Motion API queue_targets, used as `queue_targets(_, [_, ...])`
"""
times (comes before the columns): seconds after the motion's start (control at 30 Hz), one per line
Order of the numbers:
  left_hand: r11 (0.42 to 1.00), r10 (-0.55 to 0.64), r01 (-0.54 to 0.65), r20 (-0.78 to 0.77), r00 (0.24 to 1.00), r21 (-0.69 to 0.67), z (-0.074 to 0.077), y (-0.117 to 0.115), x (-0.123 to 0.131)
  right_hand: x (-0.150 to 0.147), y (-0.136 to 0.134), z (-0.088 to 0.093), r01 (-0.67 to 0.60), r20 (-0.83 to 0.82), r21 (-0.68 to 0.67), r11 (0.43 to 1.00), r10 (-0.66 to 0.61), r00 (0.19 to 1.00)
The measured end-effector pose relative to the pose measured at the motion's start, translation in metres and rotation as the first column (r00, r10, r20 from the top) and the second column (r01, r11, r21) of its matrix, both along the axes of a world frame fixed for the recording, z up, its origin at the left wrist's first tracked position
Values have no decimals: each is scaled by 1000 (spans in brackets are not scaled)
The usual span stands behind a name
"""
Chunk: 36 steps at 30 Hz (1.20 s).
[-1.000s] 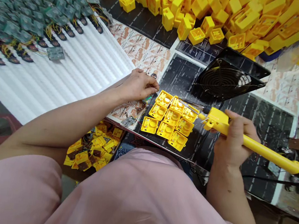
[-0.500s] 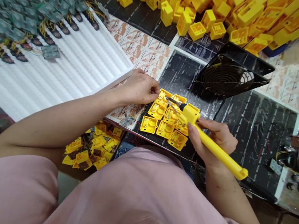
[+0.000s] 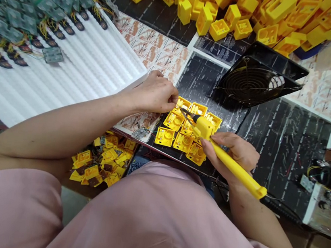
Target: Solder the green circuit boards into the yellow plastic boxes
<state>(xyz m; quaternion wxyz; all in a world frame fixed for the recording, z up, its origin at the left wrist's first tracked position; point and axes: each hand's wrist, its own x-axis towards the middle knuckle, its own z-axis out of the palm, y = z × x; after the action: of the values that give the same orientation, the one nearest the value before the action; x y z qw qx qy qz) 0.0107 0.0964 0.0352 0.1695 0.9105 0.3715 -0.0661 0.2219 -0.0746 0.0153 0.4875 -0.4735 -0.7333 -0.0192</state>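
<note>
**Soldering iron right up against a grid of yellow housings, fingers way too close**

Black printed bench mat is packed: a white ribbed foam sheet with wired circuit boards lined up on it, a big heap of yellow plastic housings up top, and a square fan aimed at the work. A tight grid of yellow housings sits under both hands. Right hand is wrapped firmly around a yellow soldering iron, its metal tip over the grid's top-left corner. Left hand pinches in just beside it, though whatever it holds is hidden, so can't tell. One slip could melt plastic or burn those fingers.
</note>
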Motion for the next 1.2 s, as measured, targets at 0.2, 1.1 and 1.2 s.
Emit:
queue_targets(0.2, [998, -39, 41, -43, 998, 52, 2, 0, 6, -3, 6, 3, -38, 46, 1, 999, 38, 998])
queue_targets(1.1, [997, -9, 7, 28, 1000, 73, 0, 15, 17, -2, 21, 12, -25, 123, -16, 1000, 27, 992])
queue_targets(1.2, [996, -22, 20, 21, 1000, 86, 0, 15, 20, 1, 18, 14, 13, 79, -5, 1000, -13, 997])
